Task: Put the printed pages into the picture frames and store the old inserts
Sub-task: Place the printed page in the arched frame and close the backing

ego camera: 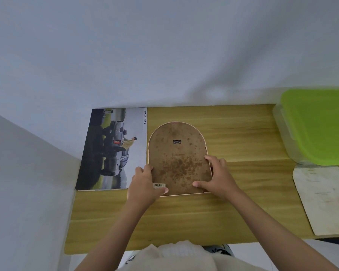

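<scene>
An arched picture frame (177, 153) lies face down in the middle of the wooden table (184, 218), its stained brown backing board up, with a small metal hanger near the top and a barcode sticker at the lower left. My left hand (146, 185) grips the frame's lower left corner, thumb on the backing. My right hand (216, 177) holds the lower right edge, fingers on the rim and thumb on the board. A printed page (114, 149) showing a pickup truck and a person lies flat just left of the frame.
A clear plastic box with a green lid (317, 126) stands at the table's far right. In front of it lies a worn white sheet (325, 198). White walls close off the table at the back and left.
</scene>
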`<state>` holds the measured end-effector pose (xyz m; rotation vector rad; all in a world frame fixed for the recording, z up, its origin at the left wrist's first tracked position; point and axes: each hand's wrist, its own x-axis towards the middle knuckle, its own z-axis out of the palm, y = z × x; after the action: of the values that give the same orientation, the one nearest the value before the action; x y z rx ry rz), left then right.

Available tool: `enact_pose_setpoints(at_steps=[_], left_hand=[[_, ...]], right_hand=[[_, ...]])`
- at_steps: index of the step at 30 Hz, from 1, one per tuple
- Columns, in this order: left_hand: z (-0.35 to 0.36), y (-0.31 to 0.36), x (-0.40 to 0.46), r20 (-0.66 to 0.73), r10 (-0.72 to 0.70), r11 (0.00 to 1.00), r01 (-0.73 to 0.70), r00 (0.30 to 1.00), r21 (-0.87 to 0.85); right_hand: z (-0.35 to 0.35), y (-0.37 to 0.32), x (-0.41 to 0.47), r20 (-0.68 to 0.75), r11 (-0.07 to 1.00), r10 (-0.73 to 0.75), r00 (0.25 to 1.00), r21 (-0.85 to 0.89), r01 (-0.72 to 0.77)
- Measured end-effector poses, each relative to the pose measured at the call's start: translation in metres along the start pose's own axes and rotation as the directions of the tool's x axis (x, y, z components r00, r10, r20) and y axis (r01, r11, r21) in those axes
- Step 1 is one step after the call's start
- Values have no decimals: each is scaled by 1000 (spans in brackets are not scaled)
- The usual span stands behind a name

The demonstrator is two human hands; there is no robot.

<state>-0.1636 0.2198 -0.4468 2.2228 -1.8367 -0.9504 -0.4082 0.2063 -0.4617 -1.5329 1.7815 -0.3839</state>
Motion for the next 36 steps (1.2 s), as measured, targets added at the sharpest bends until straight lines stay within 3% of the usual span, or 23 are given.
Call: enact_pose_setpoints(at_steps=[5, 10, 18, 30, 36], left_hand=[[-13, 15, 29, -66, 6, 999, -3, 998, 45], [-24, 38, 66, -97, 46, 998, -41, 994, 48], [-20, 47, 86, -29, 4, 991, 0, 1000, 133], [-20, 55, 90, 14, 5, 965, -8, 1000, 262], [-18, 54, 80, -7, 8, 974, -7, 1000, 227]], right_hand=[[-10, -19, 39, -129, 992, -80, 988, -104, 67], [-15, -36, 89, -90, 949, -209, 974, -261, 180], [-3, -22, 113, -70, 841, -319, 945, -480, 248], [1, -23, 111, -83, 823, -283, 956, -533, 197], [-5, -34, 102, 10, 869, -144, 990, -477, 131]])
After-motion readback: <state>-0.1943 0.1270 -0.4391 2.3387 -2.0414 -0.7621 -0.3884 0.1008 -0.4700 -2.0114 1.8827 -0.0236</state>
